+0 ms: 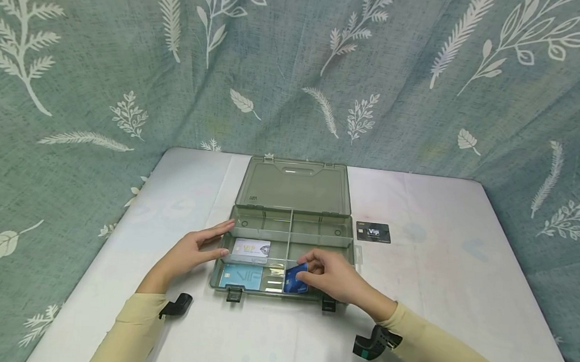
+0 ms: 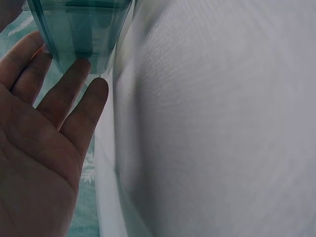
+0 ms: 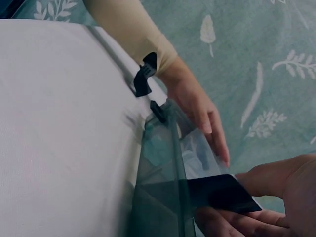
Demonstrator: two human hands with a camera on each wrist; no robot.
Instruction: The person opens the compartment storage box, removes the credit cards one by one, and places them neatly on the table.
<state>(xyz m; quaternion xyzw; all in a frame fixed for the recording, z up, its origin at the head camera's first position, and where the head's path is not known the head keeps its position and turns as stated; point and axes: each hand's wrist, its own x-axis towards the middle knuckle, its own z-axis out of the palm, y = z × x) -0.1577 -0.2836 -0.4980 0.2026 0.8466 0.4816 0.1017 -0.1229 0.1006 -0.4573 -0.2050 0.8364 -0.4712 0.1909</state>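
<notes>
A translucent grey-green divided box (image 1: 260, 235) lies with its lid (image 1: 294, 189) folded back. My right hand (image 1: 333, 276) pinches a dark blue card (image 1: 292, 282) between thumb and fingers, the card tilted in the front right compartment. In the right wrist view the blue card (image 3: 222, 193) reaches inside the box wall. My left hand (image 1: 189, 254) rests against the box's left side, its fingers extended; the left wrist view shows the fingertips at the box wall (image 2: 81, 37). A white VIP card (image 1: 250, 249) lies in the middle left compartment, a light blue card (image 1: 241, 276) in the front left one.
A black VIP card (image 1: 373, 232) lies on the white tabletop (image 1: 427, 273), right of the box. Two latches (image 1: 233, 294) hang at the box's front edge. Leaf-patterned cloth (image 1: 294, 73) surrounds the table at the back and sides.
</notes>
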